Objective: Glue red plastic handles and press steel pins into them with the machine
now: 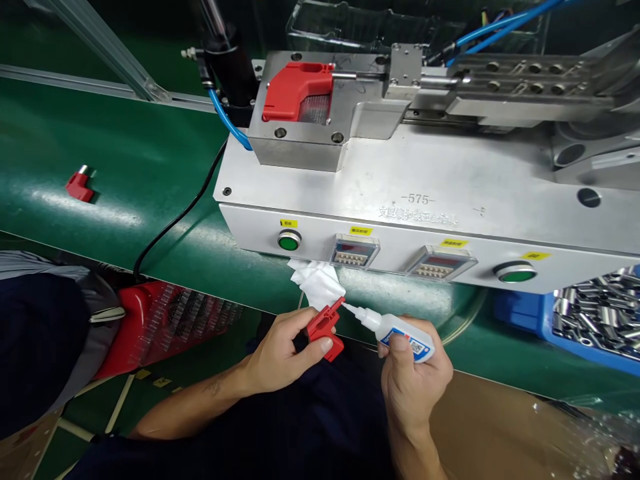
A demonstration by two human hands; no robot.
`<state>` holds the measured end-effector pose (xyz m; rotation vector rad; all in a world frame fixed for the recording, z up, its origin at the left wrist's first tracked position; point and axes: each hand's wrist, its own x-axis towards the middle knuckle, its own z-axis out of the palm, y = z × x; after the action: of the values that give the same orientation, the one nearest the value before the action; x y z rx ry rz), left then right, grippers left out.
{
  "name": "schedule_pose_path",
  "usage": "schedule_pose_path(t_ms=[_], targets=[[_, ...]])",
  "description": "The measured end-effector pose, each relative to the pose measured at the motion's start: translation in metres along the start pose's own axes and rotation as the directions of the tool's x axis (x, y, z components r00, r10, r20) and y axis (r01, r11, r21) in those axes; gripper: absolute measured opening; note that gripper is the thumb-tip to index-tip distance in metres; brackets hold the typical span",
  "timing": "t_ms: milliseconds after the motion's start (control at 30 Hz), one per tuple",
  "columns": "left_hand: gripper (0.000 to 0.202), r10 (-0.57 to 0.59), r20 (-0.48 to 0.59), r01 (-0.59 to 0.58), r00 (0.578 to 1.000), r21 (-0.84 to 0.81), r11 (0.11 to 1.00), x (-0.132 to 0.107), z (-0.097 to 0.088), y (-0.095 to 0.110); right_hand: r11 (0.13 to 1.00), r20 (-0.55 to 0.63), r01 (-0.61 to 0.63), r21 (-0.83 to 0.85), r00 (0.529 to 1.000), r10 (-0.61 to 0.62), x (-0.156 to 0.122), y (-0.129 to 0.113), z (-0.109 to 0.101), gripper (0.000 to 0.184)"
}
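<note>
My left hand (280,357) grips red plastic part (324,328); right hand (413,383) grips glue bottle (400,335), nozzle pointing left, touching part's top.

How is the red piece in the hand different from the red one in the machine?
The held red piece is pinched in the left hand, tilted, with a glue bottle nozzle at its tip; the machine's red piece lies flat in a metal fixture, untouched. Both are red.
</note>
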<state>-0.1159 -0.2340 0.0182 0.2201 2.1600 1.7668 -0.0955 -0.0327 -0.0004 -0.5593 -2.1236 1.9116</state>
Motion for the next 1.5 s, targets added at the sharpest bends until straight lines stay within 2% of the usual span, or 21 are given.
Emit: schedule_pose_path(t_ms=[1067,1500], targets=[[0.017,-0.014,0.006,0.014,1.0,0.011,1.0,0.0006,0.001,-0.0007,1.0,0.006,0.004,0.022,1.0,-0.004,0.0011,0.0,-0.0008,0.036],[0.013,-0.014,0.004,0.014,1.0,-0.018,1.0,0.0024,0.0011,0.0005,1.0,0.03,-0.027,0.007,0.999,0.027,0.003,-0.0012,-0.0013,0.043]])
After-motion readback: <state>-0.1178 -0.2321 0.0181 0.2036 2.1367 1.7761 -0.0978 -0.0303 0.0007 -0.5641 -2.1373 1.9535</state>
